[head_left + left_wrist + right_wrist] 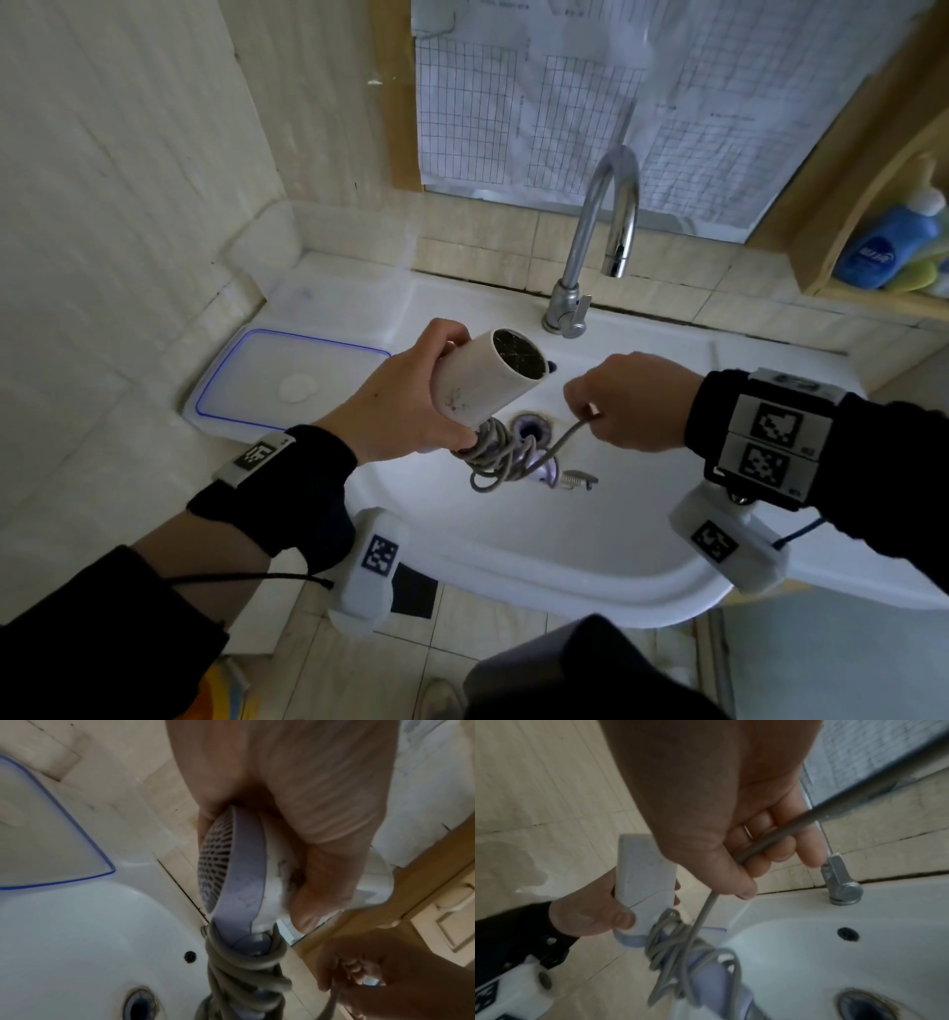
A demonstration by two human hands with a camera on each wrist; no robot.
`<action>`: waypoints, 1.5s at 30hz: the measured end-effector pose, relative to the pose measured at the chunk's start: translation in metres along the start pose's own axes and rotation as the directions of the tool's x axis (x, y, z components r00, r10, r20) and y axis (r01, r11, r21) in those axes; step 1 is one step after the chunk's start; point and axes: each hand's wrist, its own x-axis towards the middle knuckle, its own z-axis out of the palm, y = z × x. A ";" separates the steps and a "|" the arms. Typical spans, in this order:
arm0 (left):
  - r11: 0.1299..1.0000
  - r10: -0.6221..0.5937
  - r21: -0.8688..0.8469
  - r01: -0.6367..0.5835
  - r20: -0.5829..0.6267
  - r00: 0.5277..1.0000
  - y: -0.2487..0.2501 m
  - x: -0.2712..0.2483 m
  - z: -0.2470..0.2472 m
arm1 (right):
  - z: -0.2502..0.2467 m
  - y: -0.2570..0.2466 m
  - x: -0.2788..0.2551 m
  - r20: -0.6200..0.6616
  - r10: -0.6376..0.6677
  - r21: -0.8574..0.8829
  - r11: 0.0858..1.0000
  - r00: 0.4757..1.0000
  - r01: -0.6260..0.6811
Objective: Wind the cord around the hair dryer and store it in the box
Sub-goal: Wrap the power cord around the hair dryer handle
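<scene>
Hair dryer (485, 383) above sink (565, 539); box (328, 241) behind lid (287, 380), left of faucet (601, 231).

One hair dryer (485, 383), one grey cord (495, 457) looped several times around its handle. Two hands: the left hand (405, 406) and the right hand (634, 403). One sink (539, 539), one tap (598, 241), one clear box (318, 241), one lid (267, 380), one blue bottle (891, 244).
</scene>
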 end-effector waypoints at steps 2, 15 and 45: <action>0.999 -0.029 -0.035 0.030 0.035 0.999 -0.005 0.000 -0.003 | -0.005 0.008 -0.001 -0.032 0.022 0.046 0.999 0.999 -0.020; 0.859 -0.068 -0.477 0.186 0.254 0.965 -0.016 0.000 -0.016 | -0.025 0.042 0.005 -0.084 0.143 0.586 0.808 0.986 -0.067; 0.860 -0.197 -0.511 -0.019 -0.365 0.910 -0.011 0.026 0.014 | 0.055 -0.034 0.037 0.148 0.002 0.373 0.926 0.989 -0.058</action>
